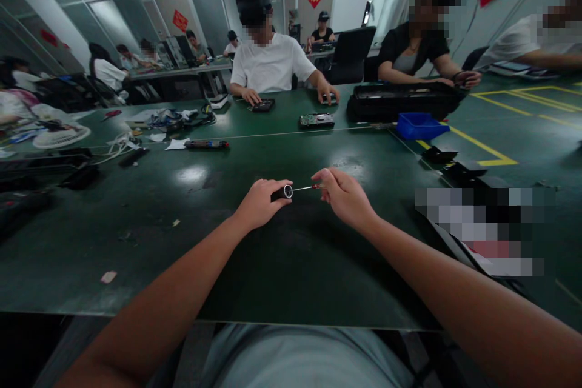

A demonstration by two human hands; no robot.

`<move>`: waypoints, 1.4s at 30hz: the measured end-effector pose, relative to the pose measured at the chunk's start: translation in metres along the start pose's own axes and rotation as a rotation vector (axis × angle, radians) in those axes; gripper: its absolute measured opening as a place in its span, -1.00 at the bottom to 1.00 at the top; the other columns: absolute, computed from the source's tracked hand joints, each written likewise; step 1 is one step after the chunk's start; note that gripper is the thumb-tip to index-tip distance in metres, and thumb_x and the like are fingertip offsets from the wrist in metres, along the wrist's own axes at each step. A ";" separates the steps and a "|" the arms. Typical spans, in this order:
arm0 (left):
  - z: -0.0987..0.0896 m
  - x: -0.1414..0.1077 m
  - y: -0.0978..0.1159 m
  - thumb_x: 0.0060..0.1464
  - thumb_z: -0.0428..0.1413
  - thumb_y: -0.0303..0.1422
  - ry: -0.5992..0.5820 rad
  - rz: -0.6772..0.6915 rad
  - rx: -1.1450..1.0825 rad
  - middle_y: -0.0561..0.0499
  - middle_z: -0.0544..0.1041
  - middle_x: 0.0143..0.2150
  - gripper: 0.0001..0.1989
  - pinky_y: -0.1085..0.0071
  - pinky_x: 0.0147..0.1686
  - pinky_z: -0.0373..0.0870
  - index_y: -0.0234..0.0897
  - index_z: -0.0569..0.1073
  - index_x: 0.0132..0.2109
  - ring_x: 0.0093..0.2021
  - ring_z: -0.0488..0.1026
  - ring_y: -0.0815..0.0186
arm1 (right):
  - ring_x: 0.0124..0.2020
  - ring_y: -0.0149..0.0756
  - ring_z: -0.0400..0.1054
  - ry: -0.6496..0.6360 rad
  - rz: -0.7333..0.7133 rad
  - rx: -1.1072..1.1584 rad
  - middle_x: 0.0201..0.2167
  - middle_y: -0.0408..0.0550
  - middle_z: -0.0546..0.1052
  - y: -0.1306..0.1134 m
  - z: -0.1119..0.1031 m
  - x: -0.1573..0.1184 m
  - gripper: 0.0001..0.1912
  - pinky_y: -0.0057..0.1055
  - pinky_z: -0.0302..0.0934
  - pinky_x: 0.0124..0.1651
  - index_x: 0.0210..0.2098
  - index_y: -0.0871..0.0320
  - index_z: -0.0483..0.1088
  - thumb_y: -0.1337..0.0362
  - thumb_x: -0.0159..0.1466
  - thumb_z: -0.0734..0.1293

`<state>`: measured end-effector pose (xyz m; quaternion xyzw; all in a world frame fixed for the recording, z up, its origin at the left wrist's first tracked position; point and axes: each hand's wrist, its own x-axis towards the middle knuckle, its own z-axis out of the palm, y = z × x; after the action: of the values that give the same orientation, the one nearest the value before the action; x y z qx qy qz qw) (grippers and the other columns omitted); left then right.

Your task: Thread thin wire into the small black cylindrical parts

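Note:
My left hand [262, 201] is closed around a short black cylinder [288, 191] with a bright silver ring at its end, much like a small flashlight. That ringed end faces right. Between the fingers of my right hand [341, 191] is a thin screwdriver [304, 188], its metal shaft reaching left to the cylinder's end. A little red shows where my fingers grip it; the rest of the handle is hidden. Whether the tip touches the ring or goes inside, I cannot tell. Both hands are just above the green table [309, 279].
An opened circuit-board device [317, 120] lies ahead, near a person's hands [328, 94]. At the right are a blue bin [421, 126], a long black case [402, 102] and black brackets [464, 174]. An electric screwdriver [207, 144] and cables [122, 144] lie left.

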<state>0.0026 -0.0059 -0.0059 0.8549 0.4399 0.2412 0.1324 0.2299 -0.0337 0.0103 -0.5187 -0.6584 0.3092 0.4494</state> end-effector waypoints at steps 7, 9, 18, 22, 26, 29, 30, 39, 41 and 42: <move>-0.001 0.000 0.002 0.20 0.19 -0.26 0.024 -0.016 -0.009 -0.03 0.58 -0.02 -0.59 0.12 0.07 0.31 -0.13 0.45 0.18 -0.04 0.46 0.15 | -0.36 -0.29 0.40 0.086 -0.022 0.211 -0.39 -0.11 0.50 0.006 0.005 0.002 -0.78 -0.29 0.30 -0.23 -0.16 0.11 0.37 0.11 0.30 0.30; -0.002 0.000 0.004 0.21 0.19 -0.27 0.052 -0.016 -0.020 -0.03 0.58 0.00 -0.59 0.12 0.08 0.31 -0.13 0.44 0.18 -0.01 0.46 0.15 | -0.34 -0.29 0.42 0.090 -0.004 0.330 -0.37 -0.09 0.51 0.008 0.007 0.005 -0.76 -0.27 0.33 -0.17 -0.24 0.11 0.39 0.06 0.28 0.32; -0.010 0.004 0.010 0.24 0.15 -0.31 0.049 0.059 0.062 -0.03 0.54 0.11 -0.61 0.09 0.11 0.24 -0.07 0.42 0.20 0.10 0.43 0.14 | -0.54 -0.35 0.29 0.097 0.372 0.685 -0.56 -0.15 0.37 0.021 0.007 0.018 -0.75 -0.24 0.41 -0.24 -0.43 0.09 0.34 0.08 0.27 0.32; -0.007 0.004 0.008 0.23 0.17 -0.31 0.005 0.021 0.078 -0.04 0.55 0.08 -0.59 0.08 0.10 0.26 -0.10 0.42 0.21 0.07 0.44 0.13 | -0.50 -0.34 0.33 0.196 0.289 0.544 -0.50 -0.13 0.41 0.022 0.010 0.018 -0.74 -0.31 0.37 -0.34 -0.38 0.09 0.34 0.04 0.29 0.30; -0.004 0.003 0.005 0.22 0.17 -0.28 0.012 -0.049 0.024 -0.05 0.56 0.04 -0.60 0.07 0.11 0.30 -0.12 0.43 0.19 0.03 0.45 0.12 | -0.50 -0.37 0.32 0.246 0.185 0.441 -0.48 -0.14 0.43 0.022 0.011 0.015 -0.71 -0.37 0.29 -0.39 -0.35 0.09 0.34 0.00 0.30 0.27; -0.004 0.003 0.005 0.20 0.17 -0.29 0.058 -0.086 -0.066 -0.08 0.53 0.07 -0.65 0.12 0.11 0.34 -0.19 0.45 0.13 0.06 0.45 0.12 | -0.47 -0.36 0.33 0.276 0.126 0.402 -0.46 -0.14 0.43 0.021 0.010 0.013 -0.72 -0.36 0.30 -0.35 -0.30 0.08 0.33 -0.01 0.32 0.24; -0.004 0.003 0.005 0.20 0.18 -0.30 0.074 -0.095 -0.094 -0.08 0.53 0.07 -0.66 0.13 0.11 0.35 -0.21 0.45 0.10 0.06 0.45 0.13 | -0.45 -0.35 0.34 0.291 0.113 0.399 -0.44 -0.13 0.44 0.021 0.009 0.013 -0.73 -0.35 0.31 -0.32 -0.29 0.07 0.33 0.00 0.33 0.23; -0.009 -0.001 0.027 0.31 0.00 -0.20 -0.018 -0.166 -0.386 -0.03 0.49 -0.08 -0.68 0.27 -0.13 0.42 -0.17 0.32 0.14 -0.14 0.45 0.24 | -0.37 -0.36 0.36 0.354 0.080 0.395 -0.30 -0.12 0.44 0.017 0.003 0.011 -0.78 -0.35 0.32 -0.26 -0.15 0.06 0.33 0.07 0.34 0.23; -0.010 -0.001 0.037 0.30 0.02 -0.12 -0.067 -0.163 -0.405 -0.01 0.47 -0.16 -0.70 0.30 -0.22 0.40 -0.18 0.36 0.05 -0.23 0.43 0.26 | -0.36 -0.36 0.36 0.347 0.079 0.391 -0.30 -0.12 0.44 0.017 0.003 0.010 -0.78 -0.35 0.32 -0.26 -0.15 0.06 0.33 0.07 0.34 0.23; -0.011 -0.001 0.042 0.27 0.05 -0.09 -0.091 -0.156 -0.400 0.00 0.46 -0.20 -0.70 0.32 -0.26 0.39 -0.19 0.39 -0.02 -0.26 0.41 0.27 | -0.36 -0.36 0.36 0.344 0.079 0.392 -0.31 -0.12 0.44 0.017 0.004 0.010 -0.77 -0.36 0.32 -0.25 -0.15 0.07 0.33 0.07 0.34 0.24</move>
<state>0.0257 -0.0311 0.0213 0.7848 0.4418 0.2739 0.3374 0.2328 -0.0193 -0.0033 -0.4919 -0.4792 0.3556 0.6341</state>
